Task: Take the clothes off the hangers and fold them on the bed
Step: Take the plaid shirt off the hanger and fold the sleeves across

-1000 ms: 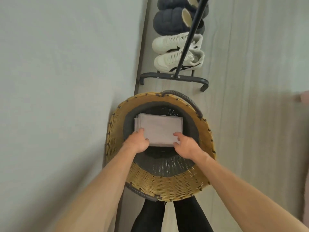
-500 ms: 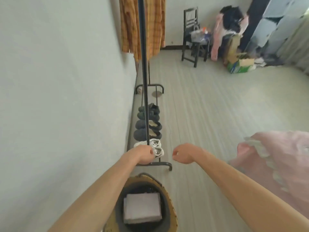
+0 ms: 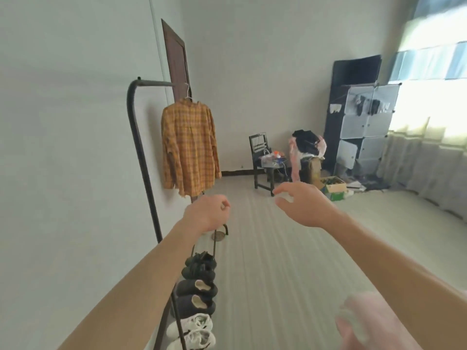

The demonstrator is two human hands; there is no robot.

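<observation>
An orange plaid shirt (image 3: 188, 145) hangs on a white hanger (image 3: 187, 93) from the black clothes rack (image 3: 137, 137) by the left wall. Both my arms stretch forward at mid height, well short of the shirt. My left hand (image 3: 206, 214) is loosely curled with nothing in it. My right hand (image 3: 300, 204) is spread, fingers apart, and holds nothing. A pink blurred edge of the bed cover (image 3: 374, 324) shows at the lower right.
Several pairs of shoes (image 3: 198, 294) line the rack's base along the wall. Farther back stand a dark chair (image 3: 262, 162) with clutter, a cardboard box (image 3: 333, 188), a cube cabinet (image 3: 366, 127) and a brown door (image 3: 177, 59). Curtains hang at the right.
My view has swung up from the wicker basket, where both hands set down folded grey cloth, to the room. Both hands have risen empty, and the right one has spread its fingers.
</observation>
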